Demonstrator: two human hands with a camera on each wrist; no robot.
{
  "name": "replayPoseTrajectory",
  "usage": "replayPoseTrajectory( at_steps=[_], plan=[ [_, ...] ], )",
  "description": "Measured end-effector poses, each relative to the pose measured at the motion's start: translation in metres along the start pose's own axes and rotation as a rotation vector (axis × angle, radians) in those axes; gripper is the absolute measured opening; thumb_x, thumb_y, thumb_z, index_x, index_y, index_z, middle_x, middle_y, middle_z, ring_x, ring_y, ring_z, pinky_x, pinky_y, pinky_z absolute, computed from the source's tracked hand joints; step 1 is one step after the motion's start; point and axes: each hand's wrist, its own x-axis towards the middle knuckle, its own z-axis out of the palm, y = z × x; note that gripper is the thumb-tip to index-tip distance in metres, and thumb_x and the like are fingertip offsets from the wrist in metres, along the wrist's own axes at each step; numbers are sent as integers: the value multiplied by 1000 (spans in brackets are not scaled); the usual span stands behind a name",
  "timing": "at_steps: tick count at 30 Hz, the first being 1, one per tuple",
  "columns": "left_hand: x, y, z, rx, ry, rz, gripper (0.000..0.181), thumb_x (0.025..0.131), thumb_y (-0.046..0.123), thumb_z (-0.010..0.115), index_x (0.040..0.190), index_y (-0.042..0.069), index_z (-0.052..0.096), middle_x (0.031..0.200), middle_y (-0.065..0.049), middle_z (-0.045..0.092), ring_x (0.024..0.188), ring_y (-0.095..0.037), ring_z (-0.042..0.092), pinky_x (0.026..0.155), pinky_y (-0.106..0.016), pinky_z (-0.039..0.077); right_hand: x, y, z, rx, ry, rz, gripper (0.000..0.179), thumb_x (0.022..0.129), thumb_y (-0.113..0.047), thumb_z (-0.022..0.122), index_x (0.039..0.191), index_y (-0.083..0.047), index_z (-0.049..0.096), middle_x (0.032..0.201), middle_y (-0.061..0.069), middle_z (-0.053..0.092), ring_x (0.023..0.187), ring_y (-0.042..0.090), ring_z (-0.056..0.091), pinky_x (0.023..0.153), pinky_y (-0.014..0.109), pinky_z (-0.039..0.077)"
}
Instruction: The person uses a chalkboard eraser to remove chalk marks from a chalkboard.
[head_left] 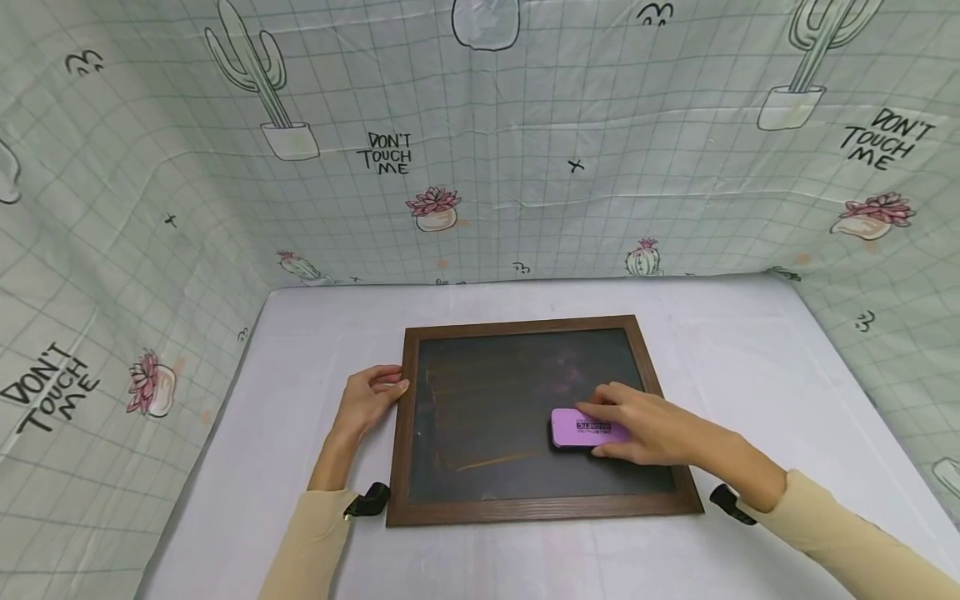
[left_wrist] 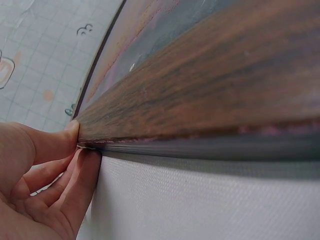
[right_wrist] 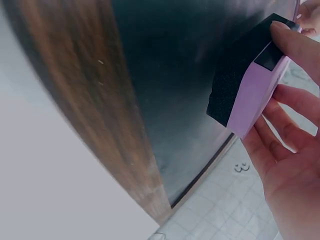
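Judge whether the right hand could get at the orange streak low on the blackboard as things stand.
Probably yes: the right hand holds the magnetic eraser close to the orange streak, and nothing visible lies between them on the blackboard.

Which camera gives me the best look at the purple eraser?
Right wrist: the eraser appears largest there, its black pad and purple side visible in the right hand. The head view shows its printed purple top, smaller and partly covered by that hand. The left wrist view does not show it.
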Motion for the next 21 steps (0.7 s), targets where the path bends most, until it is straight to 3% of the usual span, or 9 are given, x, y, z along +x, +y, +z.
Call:
replayPoseTrajectory(
  at_steps=[6,15,21],
  plan=[
    [-1,0,0,1,-6,-5,39,97,7,71,132,-8,63,123,-26,67,110,-37,67,97,-41,50,-6,-3,3,13,15,-25,51,87,-28,84,127,0,70,109,2,59,89,7,50,72,24,49],
    [-3,3,1,10,-4,-1,39,97,9,71,131,-8,63,122,-26,68,110,-38,66,98,-45,49,-6,-8,11,4,25,-43,51,85,-26,86,125,1,71,106,1,57,87,6,47,70,22,46],
    [-3,4,1,20,5,3,38,97,8,71,130,-9,63,121,-26,68,108,-37,66,94,-40,50,1,-13,14,-22,30,-59,52,82,-25,88,124,1,72,101,1,58,85,7,48,70,22,47]
  ],
)
